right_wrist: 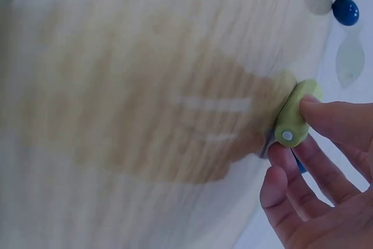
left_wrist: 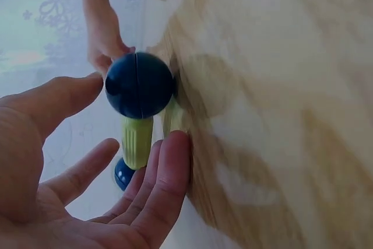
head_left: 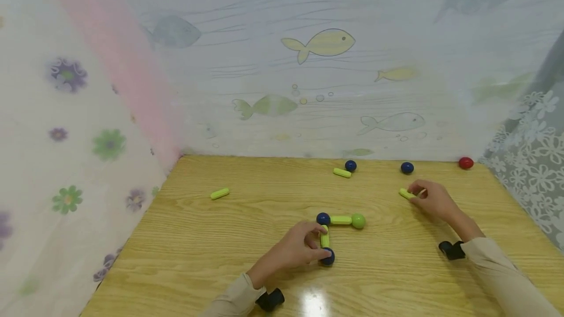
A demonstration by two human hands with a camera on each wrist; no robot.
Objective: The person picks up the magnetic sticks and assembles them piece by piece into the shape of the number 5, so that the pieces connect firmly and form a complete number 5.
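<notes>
My left hand [head_left: 297,246] is curled about a joined toy piece, its thumb at the near dark blue ball [head_left: 327,257] and a fingertip at the upright yellow-green rod [head_left: 325,238]. That rod runs to a second dark blue ball [head_left: 323,218]; from there another yellow-green rod [head_left: 341,220] leads sideways to a green ball [head_left: 359,220]. In the left wrist view, the near ball [left_wrist: 140,86] stands between thumb and fingers. My right hand [head_left: 434,202] pinches a separate yellow-green rod [right_wrist: 297,115] between thumb and fingers; a round silvery spot marks its end.
A loose yellow-green rod [head_left: 220,193] lies at the left. Near the back edge are another rod [head_left: 341,172], a dark blue ball [head_left: 350,165] beside it, a further blue ball [head_left: 407,168] and a red ball [head_left: 466,163]. Patterned sheets hang round the wooden table [head_left: 198,258].
</notes>
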